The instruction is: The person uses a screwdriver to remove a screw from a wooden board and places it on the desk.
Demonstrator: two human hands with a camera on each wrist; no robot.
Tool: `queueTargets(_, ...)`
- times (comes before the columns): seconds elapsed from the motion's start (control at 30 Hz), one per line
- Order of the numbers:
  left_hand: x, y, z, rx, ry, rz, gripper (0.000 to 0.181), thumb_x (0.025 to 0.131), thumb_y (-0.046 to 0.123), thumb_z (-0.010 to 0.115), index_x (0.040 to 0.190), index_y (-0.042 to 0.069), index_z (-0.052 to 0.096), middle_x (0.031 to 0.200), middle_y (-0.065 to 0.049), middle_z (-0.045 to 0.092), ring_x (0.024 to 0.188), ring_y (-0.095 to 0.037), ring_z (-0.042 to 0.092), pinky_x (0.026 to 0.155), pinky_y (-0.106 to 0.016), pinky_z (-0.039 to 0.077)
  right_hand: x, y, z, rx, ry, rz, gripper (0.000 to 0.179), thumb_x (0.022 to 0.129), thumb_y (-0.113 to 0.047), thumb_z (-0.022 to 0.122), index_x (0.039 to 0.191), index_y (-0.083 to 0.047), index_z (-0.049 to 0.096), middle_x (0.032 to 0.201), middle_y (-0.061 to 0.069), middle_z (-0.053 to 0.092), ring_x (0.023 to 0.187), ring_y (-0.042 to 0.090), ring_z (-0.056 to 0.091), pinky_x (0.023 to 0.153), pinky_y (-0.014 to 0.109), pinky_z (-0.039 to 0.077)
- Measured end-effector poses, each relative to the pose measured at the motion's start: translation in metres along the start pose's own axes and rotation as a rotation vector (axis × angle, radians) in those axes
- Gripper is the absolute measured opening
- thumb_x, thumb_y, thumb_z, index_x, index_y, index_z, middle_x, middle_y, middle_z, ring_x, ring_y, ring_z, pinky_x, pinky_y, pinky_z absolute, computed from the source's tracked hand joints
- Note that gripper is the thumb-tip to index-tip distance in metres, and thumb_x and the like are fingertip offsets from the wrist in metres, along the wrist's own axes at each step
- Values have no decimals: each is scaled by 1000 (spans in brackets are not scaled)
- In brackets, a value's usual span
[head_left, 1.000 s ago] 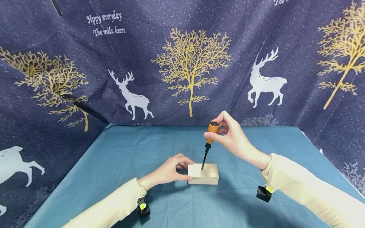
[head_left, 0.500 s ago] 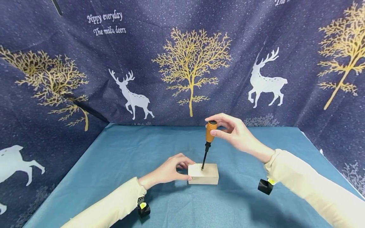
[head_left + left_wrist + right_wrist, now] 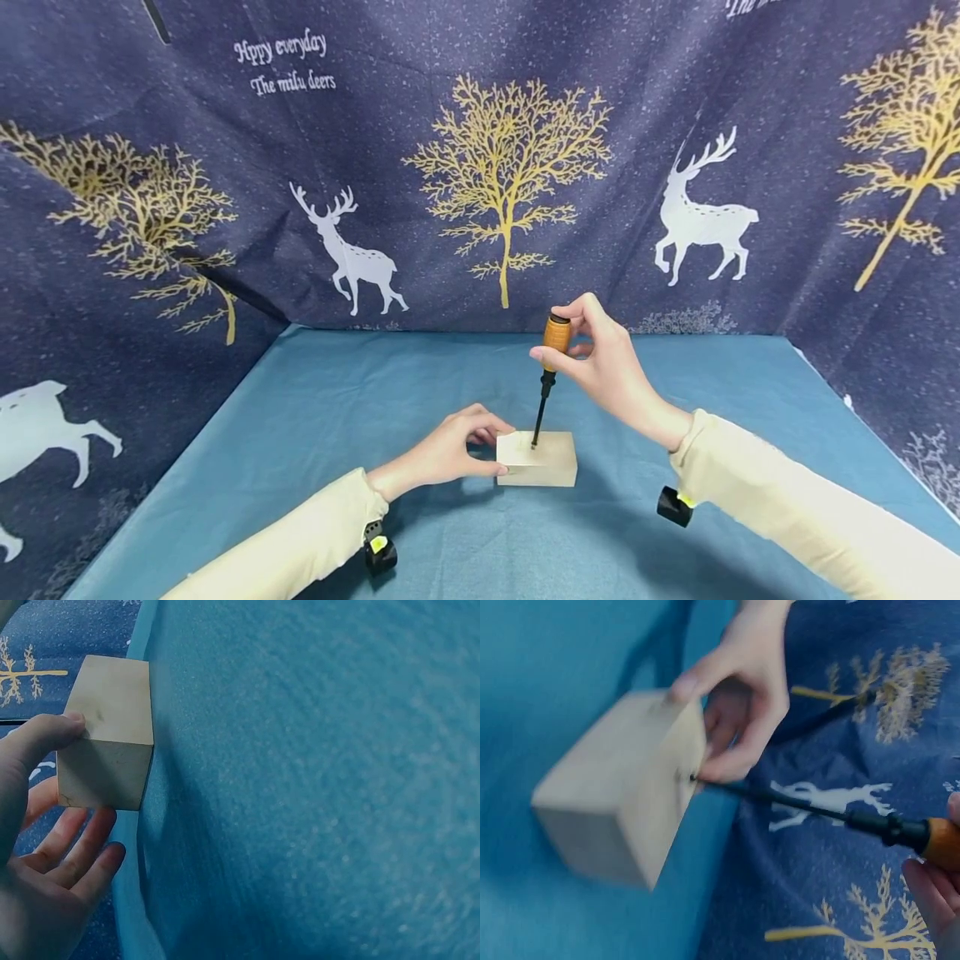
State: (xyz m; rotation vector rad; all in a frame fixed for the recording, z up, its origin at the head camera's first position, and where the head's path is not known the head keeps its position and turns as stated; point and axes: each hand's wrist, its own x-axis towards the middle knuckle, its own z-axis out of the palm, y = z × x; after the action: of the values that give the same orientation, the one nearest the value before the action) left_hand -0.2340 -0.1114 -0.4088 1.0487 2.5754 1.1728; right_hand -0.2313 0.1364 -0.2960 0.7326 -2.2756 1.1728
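Head view, and everything comes down to this meeting point: the screwdriver (image 3: 548,379) stands close to upright, handle leaning a touch to the right, its tip down on the upper face of the wooden block (image 3: 555,454). The block lies flat on the blue cloth (image 3: 337,379), long side running left to right, so tool and block cross at nearly a right angle! Right hand (image 3: 613,358) up top, thumb and fingers pinching the orange handle from the right. Left hand (image 3: 450,450) low at the block's left end, thumb at the front, fingers round behind, gripping it. That makes the left hand the nearer one to the tip. Over to the right wrist view: tip against a small dark spot, too blurred to say exactly how it seats.
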Motion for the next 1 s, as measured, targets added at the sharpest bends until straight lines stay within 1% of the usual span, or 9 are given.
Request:
queueTargets(0.1,0,0,-1,-1,-9,-6,43,82,27,82,123,20,68,111,1,60,100,-15,66,90,-26,55,0,-4,-1,78,-11,54,39,83,-15,81,111,-9,54,119,8,66,86,11,63,70,24,59)
queueTargets(0.27,0,0,-3,-2,-14,0,43,82,27,82,122,20,68,112,-2,60,100,-16,66,90,-28,55,1,-3,-7,238,-66,85,35,83,-10,79,113,-10,60,117,4,66,88,3,69,69,26,59)
queueTargets(0.47,0,0,-4,-11,-19,-7,44,82,28,82,123,20,68,111,-4,60,100,-17,67,91,-31,56,6,11,-15,537,-292,27,34,93,-2,65,126,-6,59,116,4,70,104,19,72,85,35,60)
queueTargets(0.53,0,1,-4,-14,-21,-15,44,82,28,82,123,20,68,111,-3,60,100,-16,67,91,-31,56,8,14,-17,584,-364,0,33,97,-2,59,130,-5,56,123,5,68,111,23,70,89,38,59)
queueTargets(0.6,0,1,-5,-14,-21,-14,44,82,28,82,123,19,68,112,-4,60,100,-17,66,91,-32,56,8,16,-16,570,-381,-28,34,99,-2,55,133,-5,52,132,7,64,117,21,67,92,37,58)
queueTargets(0.67,0,2,-5,-17,-20,-14,44,82,27,82,123,19,68,112,-4,60,100,-18,67,91,-34,56,7,15,-12,494,-350,-44,36,100,-5,56,135,-8,51,139,6,59,120,16,64,92,34,58)
queueTargets(0.8,0,2,-5,-25,-14,-11,44,83,25,81,124,19,68,112,-4,60,101,-20,67,92,-35,56,1,11,0,304,-183,-8,42,95,-12,66,134,-18,54,136,2,54,111,8,58,81,26,58)
queueTargets(0.87,0,1,-4,-24,-13,-16,44,82,25,81,124,20,68,112,-3,60,101,-19,67,92,-34,56,-1,11,6,257,-99,31,44,92,-16,71,133,-22,57,128,2,53,104,9,55,74,24,57)
queueTargets(1.0,1,0,-2,-24,-17,-24,44,82,25,81,124,21,68,112,-1,59,101,-18,66,93,-32,55,-6,10,13,227,24,62,45,90,-16,73,132,-23,60,119,3,54,96,10,54,70,21,56)
